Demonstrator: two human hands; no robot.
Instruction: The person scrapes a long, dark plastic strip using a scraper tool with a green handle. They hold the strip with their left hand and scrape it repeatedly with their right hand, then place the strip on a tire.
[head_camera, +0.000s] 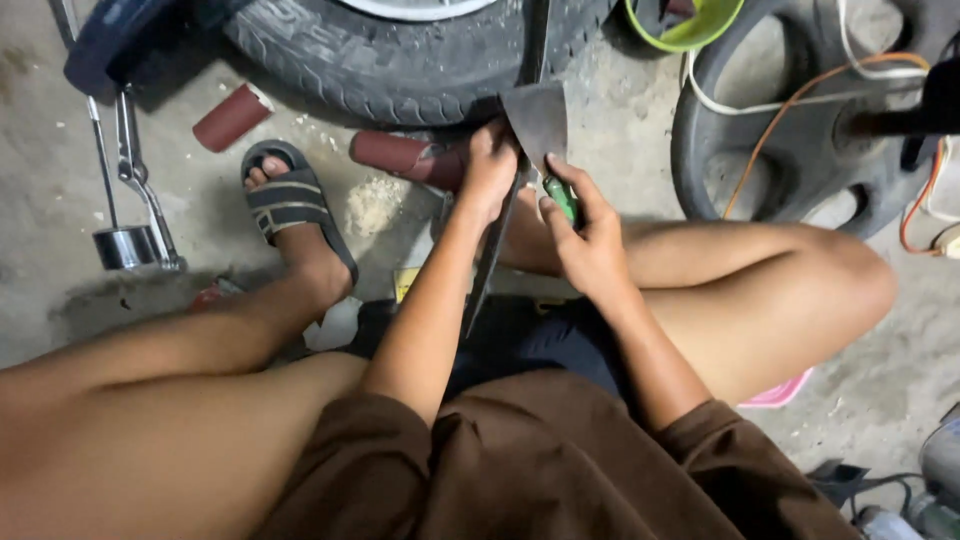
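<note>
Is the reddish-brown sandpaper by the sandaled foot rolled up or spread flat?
Rolled up: the sandpaper roll lies on its side on the concrete floor as a short cylinder, pale end facing right.

The scene is seen from a single camera worn on the head, aimed steeply down and slightly forward over the seated person's lap. The concrete floor (620, 160) is viewed at close range. The thighs are cut off at 6 o'clock; a tyre (400, 60) is cropped at 12 o'clock. No second view is supplied.
</note>
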